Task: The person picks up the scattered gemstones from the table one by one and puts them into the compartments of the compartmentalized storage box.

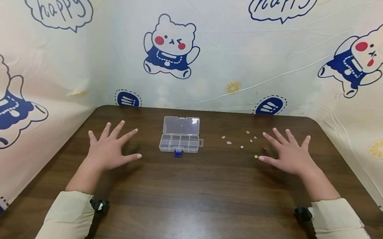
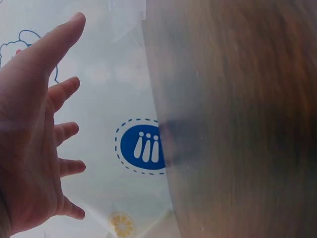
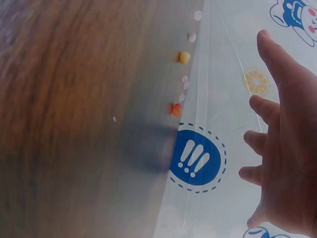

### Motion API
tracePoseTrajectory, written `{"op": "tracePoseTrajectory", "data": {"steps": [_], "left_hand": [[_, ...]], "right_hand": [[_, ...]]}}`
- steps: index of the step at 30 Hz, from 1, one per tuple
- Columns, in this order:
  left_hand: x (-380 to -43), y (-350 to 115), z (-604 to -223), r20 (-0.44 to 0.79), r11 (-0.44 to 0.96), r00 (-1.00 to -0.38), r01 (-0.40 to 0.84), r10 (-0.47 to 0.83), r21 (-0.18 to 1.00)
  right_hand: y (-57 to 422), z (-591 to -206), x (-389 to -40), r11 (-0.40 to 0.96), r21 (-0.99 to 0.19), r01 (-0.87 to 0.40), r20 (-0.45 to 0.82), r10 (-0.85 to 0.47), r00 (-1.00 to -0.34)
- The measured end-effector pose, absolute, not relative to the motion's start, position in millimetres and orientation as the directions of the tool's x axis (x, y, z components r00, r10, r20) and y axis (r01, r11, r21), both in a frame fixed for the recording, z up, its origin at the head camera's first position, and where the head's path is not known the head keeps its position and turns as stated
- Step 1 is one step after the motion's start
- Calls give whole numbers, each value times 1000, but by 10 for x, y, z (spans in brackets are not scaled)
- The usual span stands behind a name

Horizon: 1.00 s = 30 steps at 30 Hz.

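Observation:
My left hand is spread wide over the left side of the table, holding nothing. To its right stands a clear plastic compartment box with its lid raised at the back and a blue latch at the front. My right hand, fingers also spread, hovers on the right, its thumb tip beside a yellow bead in the head view. Near its fingers lies an orange-red bead. Several small whitish beads are scattered between the box and this hand. The right wrist view shows the orange bead and yellow bead.
The dark wooden table runs back to a pale printed cloth with bears, which also hangs along both sides. A small clear hang tab sticks out from the box's right side.

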<state>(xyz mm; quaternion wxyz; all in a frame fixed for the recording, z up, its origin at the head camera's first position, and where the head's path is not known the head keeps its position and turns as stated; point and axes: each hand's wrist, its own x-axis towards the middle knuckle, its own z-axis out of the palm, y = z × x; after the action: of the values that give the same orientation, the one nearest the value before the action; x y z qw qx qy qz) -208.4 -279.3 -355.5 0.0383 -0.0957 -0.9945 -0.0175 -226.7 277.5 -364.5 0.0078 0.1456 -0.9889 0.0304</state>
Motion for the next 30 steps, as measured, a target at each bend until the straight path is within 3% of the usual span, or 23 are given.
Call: {"op": "tracePoseTrajectory", "data": {"steps": [11,22,30], "left_hand": [[-2200,-2693,-3636,55,973,-981,191,185,133],[-2315,-2584,-3677,43,936,-976,219,215,275],[-2431,-2559,-3732,48,794,-947,293,317,534]], "right_hand": [[2728,-3701,-2351,936,-94,-340,38,-338,-940],[2740,-3767,-2426,874,-235,-425,60,-424,-904],[2779,-3821,-2489,799,-348,-490,113,-484,-868]]}}
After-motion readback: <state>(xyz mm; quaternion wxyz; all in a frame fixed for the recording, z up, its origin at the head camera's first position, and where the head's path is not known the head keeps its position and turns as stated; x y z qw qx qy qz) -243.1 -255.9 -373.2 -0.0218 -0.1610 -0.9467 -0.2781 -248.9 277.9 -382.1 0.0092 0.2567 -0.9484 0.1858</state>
